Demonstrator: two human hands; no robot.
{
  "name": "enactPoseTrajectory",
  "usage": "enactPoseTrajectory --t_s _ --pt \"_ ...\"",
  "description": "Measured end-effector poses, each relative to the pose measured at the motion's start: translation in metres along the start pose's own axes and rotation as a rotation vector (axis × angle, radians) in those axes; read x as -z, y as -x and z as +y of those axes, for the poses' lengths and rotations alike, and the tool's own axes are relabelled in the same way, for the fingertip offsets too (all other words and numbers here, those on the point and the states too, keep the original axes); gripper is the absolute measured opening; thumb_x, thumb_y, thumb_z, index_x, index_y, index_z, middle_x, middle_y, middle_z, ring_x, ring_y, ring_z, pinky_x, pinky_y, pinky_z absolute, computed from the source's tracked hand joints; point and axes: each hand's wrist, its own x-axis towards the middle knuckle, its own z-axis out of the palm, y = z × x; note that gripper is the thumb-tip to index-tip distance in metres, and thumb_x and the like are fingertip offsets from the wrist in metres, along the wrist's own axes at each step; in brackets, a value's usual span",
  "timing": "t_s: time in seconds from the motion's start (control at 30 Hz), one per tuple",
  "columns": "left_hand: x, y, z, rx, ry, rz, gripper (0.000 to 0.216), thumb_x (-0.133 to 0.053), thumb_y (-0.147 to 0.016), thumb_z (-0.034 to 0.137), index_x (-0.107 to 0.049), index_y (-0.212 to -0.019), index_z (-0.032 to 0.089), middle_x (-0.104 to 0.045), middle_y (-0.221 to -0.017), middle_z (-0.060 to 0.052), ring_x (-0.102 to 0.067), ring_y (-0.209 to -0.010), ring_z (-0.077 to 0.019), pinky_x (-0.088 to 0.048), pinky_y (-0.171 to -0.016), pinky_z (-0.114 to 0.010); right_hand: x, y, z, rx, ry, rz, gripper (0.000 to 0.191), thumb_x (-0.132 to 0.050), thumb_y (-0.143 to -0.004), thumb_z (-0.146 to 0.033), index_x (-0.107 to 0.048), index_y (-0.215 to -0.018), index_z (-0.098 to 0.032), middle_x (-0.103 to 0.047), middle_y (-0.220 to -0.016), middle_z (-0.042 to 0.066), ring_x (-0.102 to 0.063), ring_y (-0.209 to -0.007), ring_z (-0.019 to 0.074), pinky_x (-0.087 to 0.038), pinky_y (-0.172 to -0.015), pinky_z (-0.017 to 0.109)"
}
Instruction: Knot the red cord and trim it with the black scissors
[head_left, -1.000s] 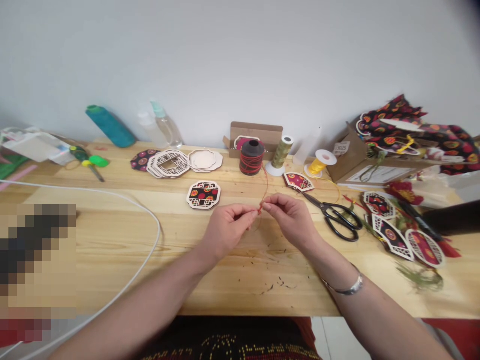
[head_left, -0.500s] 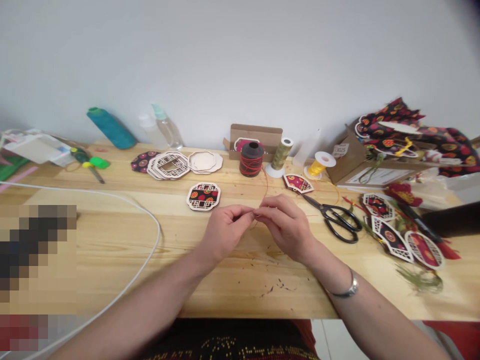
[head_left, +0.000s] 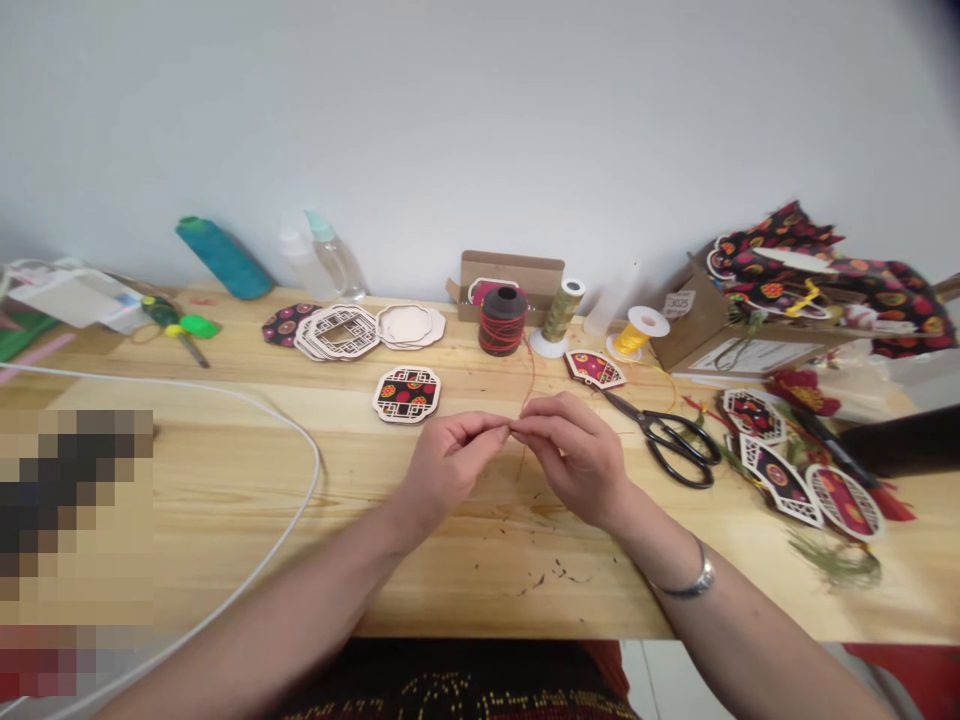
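Observation:
My left hand [head_left: 461,455] and my right hand [head_left: 574,450] meet fingertip to fingertip over the middle of the wooden table. Both pinch a thin red cord [head_left: 533,375], which runs up toward a dark spool wound with red cord [head_left: 502,322]. A short loose piece of the cord hangs below the fingers. How it lies between the fingertips is hidden. Just beyond my left hand lies an octagonal wooden ornament with patterned fabric [head_left: 407,394]. To the right of my right hand rest black-handled scissors [head_left: 679,445] and a fan-shaped ornament [head_left: 595,368].
Stacked wooden frames [head_left: 337,332] lie at the back left, near a teal thread cone [head_left: 223,258]. A yellow thread spool [head_left: 634,335] and a cardboard box [head_left: 701,310] full of fabric stand back right. Finished-looking ornaments [head_left: 780,480] lie at right. A white cable [head_left: 311,450] curves across the left.
My hands stay almost in place, fingertips still together. The loose cord below the fingers now hangs straighter, and the right fingers have shifted slightly.

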Motion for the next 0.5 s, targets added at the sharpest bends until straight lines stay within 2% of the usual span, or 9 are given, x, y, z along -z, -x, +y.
enactPoseTrajectory --t_s 0.1,0.17,0.37,0.5 --pt "-0.002 0.0 0.001 -0.088 -0.095 0.031 0.018 -0.059 -0.079 0.026 -0.075 -0.082 0.018 -0.069 -0.068 -0.002 -0.059 -0.062 -0.0133 -0.047 -0.059 -0.025 0.001 -0.002 -0.004 -0.091 -0.064 0.039 0.014 -0.056 -0.084 -0.01 -0.067 -0.087 -0.019 -0.065 -0.085 0.007 -0.061 -0.078 0.0151 -0.052 -0.068 0.029" --pt "-0.003 0.0 -0.001 -0.167 -0.165 0.055 0.017 -0.059 -0.08 0.025 -0.074 -0.084 0.019 -0.073 -0.078 -0.003 -0.063 -0.071 -0.0152 -0.05 -0.066 -0.026 0.003 -0.003 -0.009 -0.143 -0.098 0.06 0.014 -0.057 -0.084 -0.01 -0.067 -0.085 -0.021 -0.066 -0.083 0.006 -0.062 -0.077 0.0144 -0.053 -0.066 0.028" --pt "-0.003 0.002 -0.009 -0.412 -0.363 0.113 0.015 -0.058 -0.081 0.02 -0.073 -0.084 0.018 -0.072 -0.069 -0.003 -0.061 -0.06 -0.0129 -0.048 -0.06 -0.024 0.007 -0.004 -0.026 -0.19 -0.238 0.056 0.009 -0.063 -0.081 -0.012 -0.066 -0.081 -0.021 -0.071 -0.084 0.004 -0.066 -0.075 0.0141 -0.055 -0.065 0.027" --pt "-0.002 0.003 -0.015 -0.447 -0.377 0.125 0.017 -0.057 -0.084 0.021 -0.072 -0.091 0.018 -0.074 -0.082 -0.006 -0.066 -0.072 -0.0151 -0.051 -0.068 -0.026 0.006 -0.001 -0.03 -0.139 -0.28 -0.004 0.011 -0.058 -0.084 -0.01 -0.063 -0.084 -0.02 -0.072 -0.084 0.004 -0.067 -0.079 0.0134 -0.054 -0.071 0.027"
